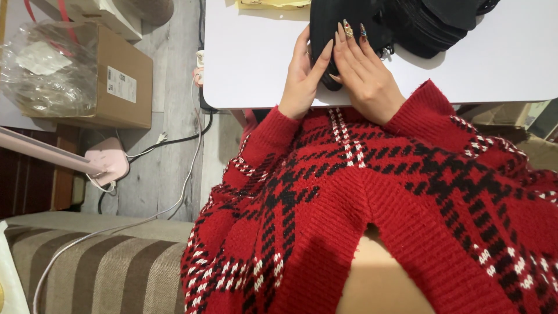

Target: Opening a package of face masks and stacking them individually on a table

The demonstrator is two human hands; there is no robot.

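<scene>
Your left hand [302, 78] and right hand [363, 72] lie side by side at the near edge of the white tabletop [256, 64], top centre of the frame. Both rest on a black fabric piece [325, 23] — dark, matte, with a rounded lower end that reaches the tabletop's edge between your palms. The left hand is laid flat, its fingers together and extended along the left edge of the fabric. The right hand is also flat, its fingers slightly fanned over the fabric; its long nails carry coloured decorations. Neither hand pinches anything — they press from above. Further black fabric, ribbed in folds, is heaped just to the right of the piece [430, 26], toward the upper right; whether it is joined to the piece cannot be told. Your red sleeves with black-and-white plaid [349, 197] fill the lower centre and right. At upper left, a cardboard box [125, 87] stands on the floor with a crumpled clear plastic bag [46, 70] against it; a striped cushion [99, 273] occupies the lower left.
</scene>
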